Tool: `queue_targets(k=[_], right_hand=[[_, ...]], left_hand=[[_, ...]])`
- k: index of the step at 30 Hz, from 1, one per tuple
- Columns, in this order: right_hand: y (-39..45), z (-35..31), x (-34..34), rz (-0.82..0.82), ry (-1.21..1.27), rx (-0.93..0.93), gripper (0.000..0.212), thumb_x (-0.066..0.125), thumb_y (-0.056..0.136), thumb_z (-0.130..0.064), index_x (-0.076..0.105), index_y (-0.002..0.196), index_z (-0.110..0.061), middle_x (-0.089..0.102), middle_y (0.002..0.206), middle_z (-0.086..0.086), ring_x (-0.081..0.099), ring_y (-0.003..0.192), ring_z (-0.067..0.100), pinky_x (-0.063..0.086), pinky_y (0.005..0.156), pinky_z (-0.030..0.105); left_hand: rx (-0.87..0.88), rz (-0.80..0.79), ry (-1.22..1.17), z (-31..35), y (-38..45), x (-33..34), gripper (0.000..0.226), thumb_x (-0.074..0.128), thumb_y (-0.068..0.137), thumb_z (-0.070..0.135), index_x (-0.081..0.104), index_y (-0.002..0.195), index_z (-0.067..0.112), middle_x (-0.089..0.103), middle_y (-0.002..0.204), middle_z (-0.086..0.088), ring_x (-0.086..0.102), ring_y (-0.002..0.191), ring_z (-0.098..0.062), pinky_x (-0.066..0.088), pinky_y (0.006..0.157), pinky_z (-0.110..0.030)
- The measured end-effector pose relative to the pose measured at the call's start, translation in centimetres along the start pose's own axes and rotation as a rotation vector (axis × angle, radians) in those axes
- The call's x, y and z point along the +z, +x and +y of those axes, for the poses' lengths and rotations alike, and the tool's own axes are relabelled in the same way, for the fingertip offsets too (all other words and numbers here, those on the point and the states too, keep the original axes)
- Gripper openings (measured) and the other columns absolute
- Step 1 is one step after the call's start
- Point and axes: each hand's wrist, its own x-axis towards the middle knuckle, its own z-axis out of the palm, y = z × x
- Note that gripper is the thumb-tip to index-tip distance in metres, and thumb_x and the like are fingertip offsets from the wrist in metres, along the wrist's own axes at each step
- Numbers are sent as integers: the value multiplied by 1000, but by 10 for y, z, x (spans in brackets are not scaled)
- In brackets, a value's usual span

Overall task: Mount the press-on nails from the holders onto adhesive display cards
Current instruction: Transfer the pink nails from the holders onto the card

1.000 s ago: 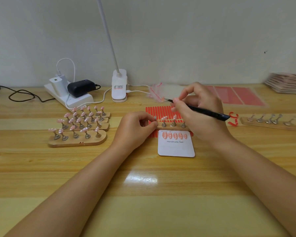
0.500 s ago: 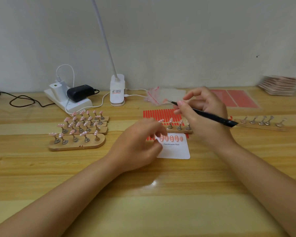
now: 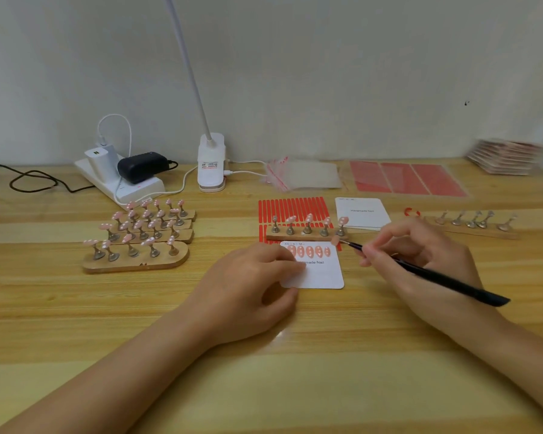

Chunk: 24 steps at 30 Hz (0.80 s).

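Note:
A white display card (image 3: 322,272) printed "Handmade Nail" lies mid-table with a row of several pink nails (image 3: 309,251) stuck along its top. My left hand (image 3: 248,286) rests on the card's left part, fingers covering its corner. My right hand (image 3: 420,261) grips black tweezers (image 3: 433,274) whose tip carries a pink nail (image 3: 335,240) just above the card's top right corner. Behind the card stands a wooden holder strip (image 3: 304,237) with several metal stands; its leftmost stand is bare, the others bear pink nails.
Stacked wooden holders full of pink nails (image 3: 138,236) sit at the left. A red adhesive strip sheet (image 3: 292,211), a blank card stack (image 3: 362,213), a holder with bare stands (image 3: 474,225), plastic bags (image 3: 304,175), red sheets (image 3: 405,180), a lamp base (image 3: 211,164) and a power strip (image 3: 119,180) lie behind.
My left hand left the holder strip and came down onto the card. My right hand dropped lower and right, and the tweezers now point left with a nail at the tip.

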Motion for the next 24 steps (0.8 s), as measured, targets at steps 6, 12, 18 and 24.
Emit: queue_targets(k=[6, 12, 18, 24], right_hand=[[-7, 7, 3, -43, 2, 15, 18, 68, 80, -14, 58, 76, -28, 70, 71, -15, 65, 74, -6, 42, 60, 4], [-11, 10, 3, -72, -46, -43, 29, 71, 77, -11, 55, 76, -36, 68, 72, -21, 64, 75, -9, 40, 64, -1], [-10, 12, 1, -106, -109, -169, 19, 68, 79, -18, 57, 81, -33, 67, 88, -23, 61, 80, -16, 40, 71, -3], [-8, 18, -2, -146, -197, -276, 18, 66, 76, -14, 57, 83, -28, 66, 89, -14, 61, 82, -16, 45, 74, 1]], left_hand=[[-54, 44, -23, -2, -5, -1, 32, 57, 82, 34, 70, 105, 16, 67, 103, 5, 62, 94, -14, 53, 71, -28], [-99, 49, -119, -7, -6, -1, 36, 57, 82, 38, 70, 107, 16, 67, 105, 7, 60, 98, -9, 52, 78, -34], [-99, 40, -170, -12, -4, 0, 34, 60, 82, 37, 70, 107, 16, 66, 105, 9, 60, 97, -7, 52, 80, -35], [-114, 48, -200, -13, -3, 0, 37, 59, 80, 39, 70, 107, 17, 66, 104, 10, 59, 97, -5, 51, 81, -33]])
